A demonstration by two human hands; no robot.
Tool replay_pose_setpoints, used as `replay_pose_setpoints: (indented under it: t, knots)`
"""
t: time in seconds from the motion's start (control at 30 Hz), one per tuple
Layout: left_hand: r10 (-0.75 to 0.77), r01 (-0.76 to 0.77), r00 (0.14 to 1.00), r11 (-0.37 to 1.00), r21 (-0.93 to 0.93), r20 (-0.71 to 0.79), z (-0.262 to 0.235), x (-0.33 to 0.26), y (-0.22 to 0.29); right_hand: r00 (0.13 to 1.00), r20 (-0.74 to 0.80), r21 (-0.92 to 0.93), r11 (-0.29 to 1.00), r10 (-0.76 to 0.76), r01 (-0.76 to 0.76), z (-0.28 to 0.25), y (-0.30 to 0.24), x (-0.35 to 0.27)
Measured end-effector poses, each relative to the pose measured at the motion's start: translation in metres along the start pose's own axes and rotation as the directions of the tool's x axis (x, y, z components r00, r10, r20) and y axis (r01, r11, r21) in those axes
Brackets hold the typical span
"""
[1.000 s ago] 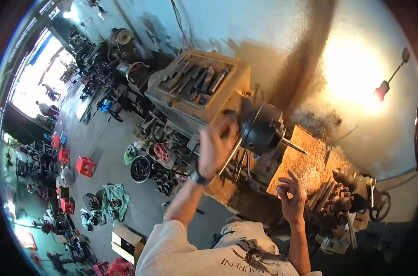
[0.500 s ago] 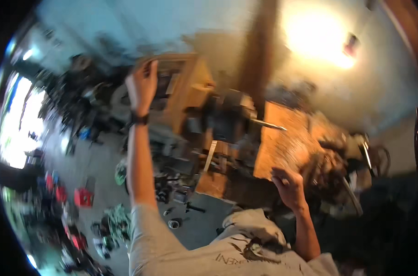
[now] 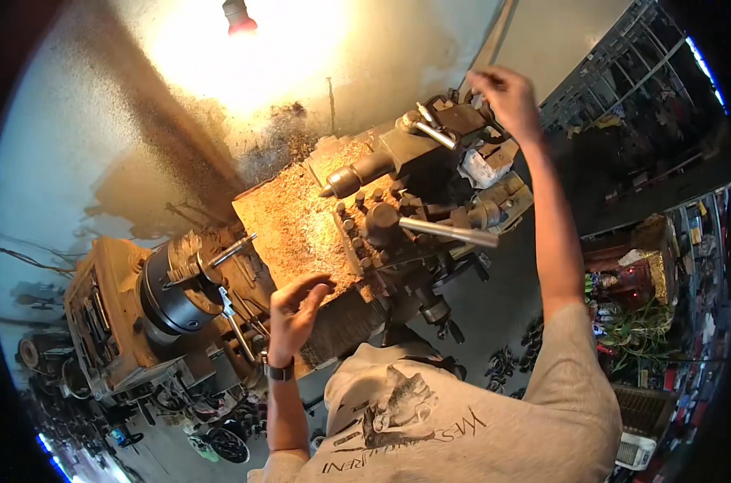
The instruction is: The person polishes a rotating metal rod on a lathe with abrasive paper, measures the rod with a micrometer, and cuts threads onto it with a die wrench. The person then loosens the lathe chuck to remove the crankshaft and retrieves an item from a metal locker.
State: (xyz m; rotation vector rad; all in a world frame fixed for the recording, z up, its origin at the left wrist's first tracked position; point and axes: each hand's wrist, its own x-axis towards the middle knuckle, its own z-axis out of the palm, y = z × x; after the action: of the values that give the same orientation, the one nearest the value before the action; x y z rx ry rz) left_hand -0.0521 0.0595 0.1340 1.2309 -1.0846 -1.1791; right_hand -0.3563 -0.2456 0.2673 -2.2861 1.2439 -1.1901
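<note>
A metal lathe stands before me. Its round black chuck [image 3: 176, 290] is at the left, with a slim metal rod [image 3: 235, 249] pointing right from it. Near the chip-covered tray [image 3: 293, 221], my left hand [image 3: 294, 315] hovers with fingers stretched and thumb apart, holding nothing. In the middle is the tool post [image 3: 381, 221] with a long metal lever [image 3: 454, 232]. Behind it lies the tailstock [image 3: 405, 153] with its pointed center [image 3: 341, 183]. At the tailstock's far right end, my right hand [image 3: 508, 101] has curled fingers; what they hold, if anything, is hidden.
A lit bulb [image 3: 238, 18] hangs by the stained wall. A chuck key-like bar [image 3: 236, 322] leans below the chuck. A white crumpled bag [image 3: 486, 167] sits beside the tailstock. Cluttered shelves and a leafy plant [image 3: 639, 326] stand at the right.
The view has swung right along the lathe. My left hand has left the headstock side for the chip tray; my right hand has moved from the tray to the tailstock end.
</note>
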Motion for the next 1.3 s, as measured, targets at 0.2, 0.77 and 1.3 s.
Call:
replay_pose_setpoints:
  t: [0.2, 0.77, 1.3]
  knots:
    - [-0.150, 0.168, 0.980, 0.975, 0.142, -0.128, 0.018, 0.002, -0.021, 0.842, 0.529, -0.246, 0.969, 0.105, 0.034, 0.096, 0.124, -0.010]
    - [-0.282, 0.206, 0.826, 0.957, -0.204, -0.488, -0.005, 0.016, -0.114, 0.929, 0.365, -0.110, 0.994, 0.058, -0.019, -0.044, 0.076, 0.040]
    - [-0.272, -0.064, 0.805, 0.844, -0.532, -0.528, -0.048, 0.074, -0.103, 0.323, 0.909, 0.276, 0.961, -0.265, 0.012, 0.357, -0.141, -0.040]
